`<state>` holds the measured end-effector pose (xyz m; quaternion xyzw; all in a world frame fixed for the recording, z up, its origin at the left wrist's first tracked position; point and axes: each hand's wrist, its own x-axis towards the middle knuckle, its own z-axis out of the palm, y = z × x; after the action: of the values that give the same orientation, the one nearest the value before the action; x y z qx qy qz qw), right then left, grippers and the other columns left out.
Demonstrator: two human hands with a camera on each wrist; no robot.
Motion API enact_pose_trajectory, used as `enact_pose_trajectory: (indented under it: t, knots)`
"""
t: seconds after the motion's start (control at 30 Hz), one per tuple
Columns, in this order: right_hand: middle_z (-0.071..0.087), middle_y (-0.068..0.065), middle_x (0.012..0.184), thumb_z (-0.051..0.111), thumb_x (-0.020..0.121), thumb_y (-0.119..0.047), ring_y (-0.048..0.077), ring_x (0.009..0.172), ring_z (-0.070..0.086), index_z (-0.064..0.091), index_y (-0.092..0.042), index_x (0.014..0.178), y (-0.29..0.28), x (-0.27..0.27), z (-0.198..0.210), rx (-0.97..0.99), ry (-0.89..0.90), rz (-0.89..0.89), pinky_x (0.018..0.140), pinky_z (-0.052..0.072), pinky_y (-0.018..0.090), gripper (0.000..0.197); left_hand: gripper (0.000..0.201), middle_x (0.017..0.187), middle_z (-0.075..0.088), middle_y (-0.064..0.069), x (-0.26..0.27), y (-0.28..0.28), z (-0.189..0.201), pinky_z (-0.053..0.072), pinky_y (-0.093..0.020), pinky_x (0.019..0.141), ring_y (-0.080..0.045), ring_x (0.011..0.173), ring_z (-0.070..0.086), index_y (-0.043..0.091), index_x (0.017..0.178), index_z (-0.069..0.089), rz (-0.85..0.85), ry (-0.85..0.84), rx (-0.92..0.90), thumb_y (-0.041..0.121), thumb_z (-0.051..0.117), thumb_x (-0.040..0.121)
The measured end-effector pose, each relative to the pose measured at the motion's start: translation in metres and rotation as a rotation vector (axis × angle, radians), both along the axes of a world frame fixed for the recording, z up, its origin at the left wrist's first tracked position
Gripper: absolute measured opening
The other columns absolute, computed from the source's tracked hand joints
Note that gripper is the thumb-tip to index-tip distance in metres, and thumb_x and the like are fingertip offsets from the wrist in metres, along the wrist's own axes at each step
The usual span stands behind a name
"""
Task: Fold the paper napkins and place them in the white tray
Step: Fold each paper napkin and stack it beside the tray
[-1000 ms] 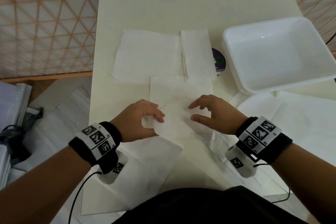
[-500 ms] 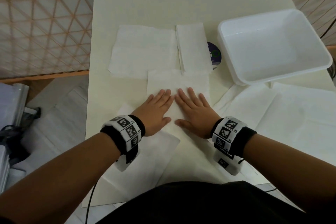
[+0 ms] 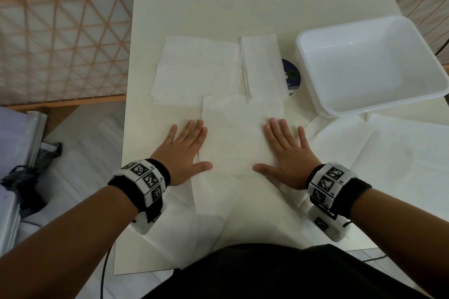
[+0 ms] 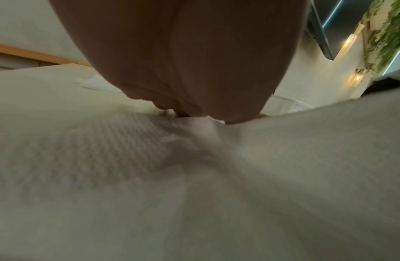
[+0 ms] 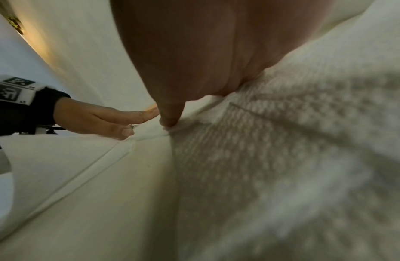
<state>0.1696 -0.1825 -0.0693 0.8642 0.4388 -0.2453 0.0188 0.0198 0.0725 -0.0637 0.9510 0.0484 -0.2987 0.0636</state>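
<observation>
My left hand [image 3: 185, 150] lies flat, fingers straight, on the left edge of the folded napkin [image 3: 239, 133], and my right hand [image 3: 288, 153] lies just as flat on its right edge — neither one grips anything, both only press the paper down onto the surface [image 3: 218, 7]. The napkin sits between my palms, directly in front of me, its long axis running away from me toward a narrower folded napkin [image 3: 263, 65] and a wider flat one [image 3: 196, 70] beyond it. The white tray [image 3: 315, 94] stands off to the right and farther back, empty as far as I can see, so my right hand is the nearer one for carrying the napkin over (I would judge the fold still needs another crease first). More open sheets lie under and beside my wrists. Between the narrow napkin and the tray a dark purple disc [image 3: 291, 76] peeks out — it bears a green ring and small lettering that I cannot read.
</observation>
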Motion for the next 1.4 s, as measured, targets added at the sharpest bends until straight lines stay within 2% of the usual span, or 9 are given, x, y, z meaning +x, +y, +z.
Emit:
enact_pose_trajectory:
  t: [0.13, 0.27, 0.5, 0.67, 0.87, 1.0, 1.13, 1.23, 1.4]
  knots:
    - [-0.005, 0.004, 0.160, 0.013, 0.078, -0.080, 0.026, 0.146, -0.012, 0.005, -0.014, 0.151, 0.013, -0.003, 0.010, 0.059, -0.039, -0.043, 0.117, -0.011, 0.048, 0.099, 0.100, 0.153, -0.030, 0.002, 0.004, -0.002, 0.002, -0.015, -0.042, 0.117, -0.015, 0.140, -0.031, 0.017, 0.150, -0.014, 0.005, -0.061, 0.007, 0.078, 0.002, 0.073]
    - [0.049, 0.004, 0.136, 0.050, 0.090, -0.048, 0.028, 0.132, 0.037, 0.048, -0.016, 0.131, 0.051, 0.000, 0.025, 0.345, 0.001, -0.007, 0.111, 0.022, 0.038, 0.052, 0.092, 0.161, 0.006, 0.000, 0.013, -0.007, 0.013, -0.005, -0.037, 0.120, -0.019, 0.148, -0.008, 0.020, 0.152, 0.015, 0.092, -0.278, -0.120, 0.063, 0.055, 0.081]
    - [0.046, 0.001, 0.133, 0.064, 0.084, -0.034, 0.023, 0.120, 0.044, 0.037, -0.022, 0.138, 0.097, 0.001, 0.023, 0.224, 0.075, 0.065, 0.097, 0.039, 0.036, 0.061, 0.067, 0.145, 0.040, 0.000, 0.029, -0.007, 0.018, 0.026, -0.033, 0.111, -0.020, 0.134, 0.027, 0.020, 0.139, 0.042, 0.335, -0.502, -0.276, 0.046, 0.066, 0.083]
    - [0.059, -0.005, 0.114, 0.069, 0.079, -0.032, 0.018, 0.105, 0.055, 0.046, -0.026, 0.129, 0.104, 0.008, 0.030, 0.215, 0.116, 0.005, 0.093, 0.036, 0.032, 0.055, 0.056, 0.141, 0.044, -0.004, 0.061, 0.009, 0.017, 0.038, -0.039, 0.107, -0.020, 0.128, 0.042, 0.017, 0.142, 0.037, 0.681, -0.580, -0.513, 0.027, 0.060, 0.092]
    - [0.060, -0.003, 0.106, 0.055, 0.090, -0.033, 0.020, 0.100, 0.052, 0.062, -0.023, 0.110, 0.097, 0.015, 0.035, 0.178, 0.130, 0.095, 0.088, 0.037, 0.031, 0.023, 0.061, 0.142, 0.046, -0.006, 0.095, 0.020, 0.012, 0.033, -0.038, 0.106, -0.028, 0.128, 0.036, 0.019, 0.150, 0.022, 0.411, -0.439, -0.275, 0.026, 0.049, 0.096]
    - [0.064, -0.004, 0.092, 0.054, 0.093, -0.034, 0.021, 0.087, 0.059, 0.062, -0.020, 0.098, 0.083, 0.028, 0.041, 0.288, 0.292, -0.038, 0.081, 0.047, 0.035, 0.017, 0.053, 0.133, 0.052, -0.004, 0.098, 0.021, 0.007, 0.034, -0.038, 0.099, -0.028, 0.120, 0.039, 0.020, 0.144, 0.038, 0.344, -0.482, -0.175, 0.028, 0.053, 0.094]
    - [0.063, -0.001, 0.084, 0.053, 0.095, -0.031, 0.014, 0.074, 0.055, 0.060, -0.015, 0.091, 0.080, 0.051, 0.054, 0.458, 0.363, -0.201, 0.070, 0.044, 0.026, 0.018, 0.028, 0.108, 0.059, -0.003, 0.093, 0.021, 0.012, 0.035, -0.034, 0.083, -0.029, 0.105, 0.046, 0.017, 0.115, 0.062, 0.323, -0.579, -0.192, 0.014, 0.057, 0.088]
    - [0.055, -0.006, 0.072, 0.049, 0.097, -0.029, 0.008, 0.063, 0.048, 0.054, -0.015, 0.084, 0.088, 0.076, 0.062, 0.548, 0.324, -0.329, 0.059, 0.038, 0.021, 0.020, 0.019, 0.092, 0.054, 0.000, 0.089, 0.021, 0.015, 0.036, -0.028, 0.076, -0.024, 0.095, 0.049, 0.013, 0.104, 0.061, 0.430, -0.535, -0.331, 0.020, 0.065, 0.086]
    - [0.050, -0.001, 0.073, 0.045, 0.097, -0.022, 0.019, 0.069, 0.047, 0.046, -0.010, 0.084, 0.114, 0.128, 0.057, 0.686, 0.267, -0.602, 0.060, 0.035, 0.029, 0.018, 0.022, 0.072, 0.052, 0.004, 0.086, 0.020, 0.020, 0.040, -0.017, 0.064, -0.013, 0.067, 0.051, 0.019, 0.104, 0.056, 0.659, -0.514, -0.584, 0.031, 0.066, 0.087]
